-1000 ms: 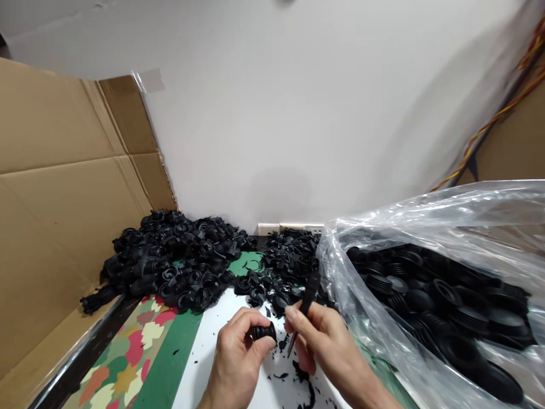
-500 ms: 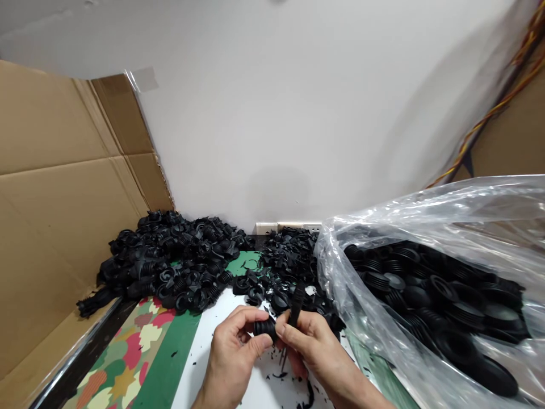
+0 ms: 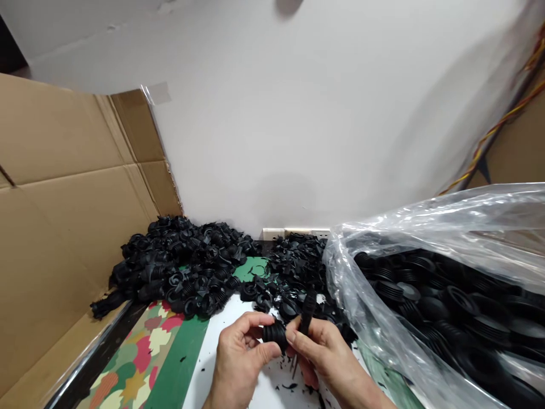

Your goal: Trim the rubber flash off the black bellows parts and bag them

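My left hand [image 3: 238, 358] grips a black ribbed rubber bellows [image 3: 273, 335] between thumb and fingers, just above the white sheet [image 3: 208, 372]. Beside it, my right hand [image 3: 323, 355] is closed around a slim tool [image 3: 307, 312] with a dark handle standing up and a thin metal end pointing down. My right thumb and fingertips are against the right side of the bellows. Where the tool's tip meets the rubber is hidden. Small black scraps [image 3: 290, 386] lie on the sheet below my hands.
A heap of black ribbed rubber parts [image 3: 187, 261] lies at the back left, by cardboard [image 3: 85, 227]. Black trimmings [image 3: 298, 258] are piled in the middle. On the right, a clear plastic bag [image 3: 340, 272] holds many larger black rubber pieces [image 3: 430, 307]. Behind are wall sockets [image 3: 293, 233].
The view has shifted, so the surroundings appear a little further right and lower. Both hands keep their hold on the bellows and the tool, with little change between them.
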A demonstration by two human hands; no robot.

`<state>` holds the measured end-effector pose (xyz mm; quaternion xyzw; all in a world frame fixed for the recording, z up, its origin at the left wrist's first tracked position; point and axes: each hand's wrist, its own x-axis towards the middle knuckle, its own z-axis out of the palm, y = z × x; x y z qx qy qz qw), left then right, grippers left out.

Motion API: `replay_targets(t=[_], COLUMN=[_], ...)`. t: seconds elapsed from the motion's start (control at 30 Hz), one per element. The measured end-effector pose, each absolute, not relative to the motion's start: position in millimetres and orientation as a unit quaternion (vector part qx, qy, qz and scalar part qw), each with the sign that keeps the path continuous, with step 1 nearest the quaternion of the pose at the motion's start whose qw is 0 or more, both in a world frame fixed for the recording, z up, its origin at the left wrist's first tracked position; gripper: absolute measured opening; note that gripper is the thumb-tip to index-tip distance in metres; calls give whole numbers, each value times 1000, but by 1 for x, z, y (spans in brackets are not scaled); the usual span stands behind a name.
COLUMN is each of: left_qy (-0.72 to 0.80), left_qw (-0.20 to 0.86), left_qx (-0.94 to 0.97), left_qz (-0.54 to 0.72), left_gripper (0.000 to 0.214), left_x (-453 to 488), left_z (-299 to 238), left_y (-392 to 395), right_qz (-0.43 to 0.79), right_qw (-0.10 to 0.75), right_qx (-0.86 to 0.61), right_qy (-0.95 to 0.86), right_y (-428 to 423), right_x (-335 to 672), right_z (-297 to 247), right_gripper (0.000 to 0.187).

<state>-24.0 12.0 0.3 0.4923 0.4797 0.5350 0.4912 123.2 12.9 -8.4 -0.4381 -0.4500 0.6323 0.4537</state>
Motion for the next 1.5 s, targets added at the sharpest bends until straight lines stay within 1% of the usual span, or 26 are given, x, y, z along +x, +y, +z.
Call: replay_targets(t=[0.1, 0.33, 0.47, 0.7, 0.9, 1.0, 1.17, 1.27, 1.33, 1.43, 1.5], left_qy=[486, 516, 519, 514, 496, 497, 530, 528, 525, 522, 524], left_qw=[505, 473, 465, 450, 460, 456, 417, 393, 383, 371, 363], left_qx=[476, 471, 482, 491, 492, 499, 521, 539, 544, 553, 563], left_qz=[532, 537, 532, 541, 548, 544, 523, 526, 531, 533, 525], left_gripper=[27, 27, 25, 22, 22, 25, 22, 19, 16, 14, 14], left_x=[-23, -24, -26, -28, -29, -29, -31, -30, -29, -28, -28], left_z=[1, -3, -1, 6, 3, 0, -6, -4, -1, 1, 1], left_y=[11, 12, 13, 14, 15, 13, 12, 11, 11, 10, 10], right_qz=[633, 616, 618, 630, 626, 629, 622, 588, 540, 449, 422], right_qw=[455, 454, 464, 468, 478, 475, 462, 461, 490, 575, 612], right_qx=[-434, -463, -446, -404, -386, -387, -413, -435, -432, -406, -391], right_qy=[-452, -447, -451, -471, -481, -478, -478, -503, -530, -550, -542], right_y=[14, 14, 14, 15, 13, 14, 15, 14, 13, 12, 10], right_x=[123, 123, 124, 124, 124, 124, 120, 122, 126, 133, 136], right_z=[-12, -14, -13, -9, -7, -9, -15, -16, -15, -13, -10], right_gripper=[40, 34, 33, 40, 36, 38, 43, 39, 36, 31, 26])
